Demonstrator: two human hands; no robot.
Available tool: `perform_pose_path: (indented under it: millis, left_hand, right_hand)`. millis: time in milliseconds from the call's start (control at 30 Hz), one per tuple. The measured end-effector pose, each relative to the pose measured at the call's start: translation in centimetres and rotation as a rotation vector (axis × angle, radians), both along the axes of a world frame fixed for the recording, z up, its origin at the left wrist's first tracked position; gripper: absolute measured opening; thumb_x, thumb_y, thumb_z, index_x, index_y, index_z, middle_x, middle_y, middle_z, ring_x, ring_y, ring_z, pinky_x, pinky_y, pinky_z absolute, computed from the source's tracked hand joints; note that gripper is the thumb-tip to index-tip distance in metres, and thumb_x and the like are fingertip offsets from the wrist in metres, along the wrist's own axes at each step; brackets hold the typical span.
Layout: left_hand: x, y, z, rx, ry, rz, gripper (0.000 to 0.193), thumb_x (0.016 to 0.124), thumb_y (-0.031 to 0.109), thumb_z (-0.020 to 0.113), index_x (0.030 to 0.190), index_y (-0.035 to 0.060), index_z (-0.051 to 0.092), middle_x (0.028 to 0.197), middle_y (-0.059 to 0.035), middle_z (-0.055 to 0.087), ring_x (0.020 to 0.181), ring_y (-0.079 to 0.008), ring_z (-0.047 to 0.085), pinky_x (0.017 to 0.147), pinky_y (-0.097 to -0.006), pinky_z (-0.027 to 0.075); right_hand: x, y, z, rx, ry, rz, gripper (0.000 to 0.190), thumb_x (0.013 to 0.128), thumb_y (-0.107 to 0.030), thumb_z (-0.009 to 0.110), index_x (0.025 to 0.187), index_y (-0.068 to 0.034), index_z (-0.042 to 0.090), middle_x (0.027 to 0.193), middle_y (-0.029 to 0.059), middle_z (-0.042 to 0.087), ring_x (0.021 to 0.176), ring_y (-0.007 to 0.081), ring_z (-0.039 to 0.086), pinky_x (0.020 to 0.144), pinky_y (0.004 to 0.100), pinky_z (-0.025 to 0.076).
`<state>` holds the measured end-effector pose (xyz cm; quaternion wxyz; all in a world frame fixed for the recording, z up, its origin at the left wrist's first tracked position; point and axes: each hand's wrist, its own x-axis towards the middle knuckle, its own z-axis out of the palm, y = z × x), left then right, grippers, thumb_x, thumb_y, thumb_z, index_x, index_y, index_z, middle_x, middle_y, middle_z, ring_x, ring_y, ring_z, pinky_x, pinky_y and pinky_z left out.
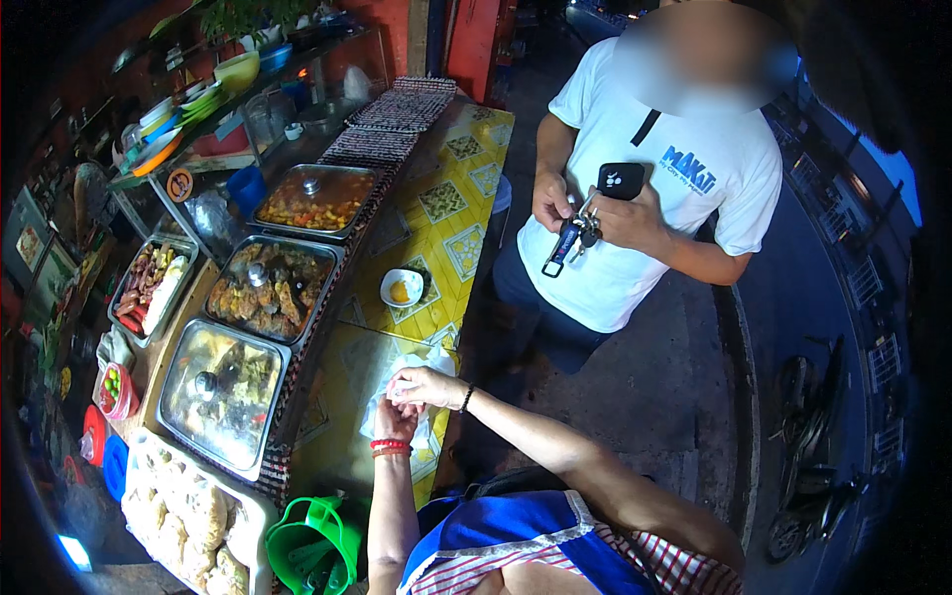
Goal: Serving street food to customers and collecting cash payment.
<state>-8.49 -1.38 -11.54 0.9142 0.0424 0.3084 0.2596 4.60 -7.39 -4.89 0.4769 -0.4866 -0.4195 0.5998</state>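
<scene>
My right hand point(431, 388), with a dark bead bracelet at its wrist, pinches the gathered top of a thin white plastic bag point(439, 361). Close beneath it, my left hand point(396, 419) also grips the bag; red bands circle that wrist. The two hands meet over the near part of a counter with a yellow patterned cover point(387, 327). What the bag contains is hidden by my fingers. Farther along the counter, a small white bowl point(401, 288) holds a little yellow-orange sauce or liquid.
Lidded steel food trays point(272, 287) line the counter's left. A green bucket point(312, 547) with utensils and a white tub of bagged food point(134, 476) stand at the near left. Across the counter, a person point(632, 201) holds a phone point(621, 180) and keys point(587, 227).
</scene>
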Motion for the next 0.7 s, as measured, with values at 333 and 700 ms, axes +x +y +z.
perform_pose_path:
  millis: [333,700]
  left_hand:
    - [4.8,2.9,8.5,0.068,-0.07,-0.095,0.017,0.093,0.02,0.044,0.09,0.0085,0.057,0.065,0.0022,0.053,0.046,-0.0079,0.033,0.043,-0.0205,0.028]
    - [17.2,2.4,16.0,0.118,-0.23,-0.267,0.027,0.095,0.025,0.046,0.108,0.0079,0.062,0.066,0.0027,0.045,0.052,-0.0075,0.034,0.046,-0.0202,0.029]
  right_hand:
    - [6.0,-0.2,10.0,0.046,0.028,-0.139,0.017,0.088,-0.013,0.064,0.104,-0.007,0.059,0.088,0.0015,0.064,0.065,0.0067,0.059,0.053,0.0181,0.046]
    - [19.5,-3.0,23.2,0.097,-0.262,-0.282,0.028,0.092,-0.019,0.06,0.114,-0.004,0.054,0.096,0.0042,0.063,0.071,0.0074,0.06,0.055,0.018,0.049]
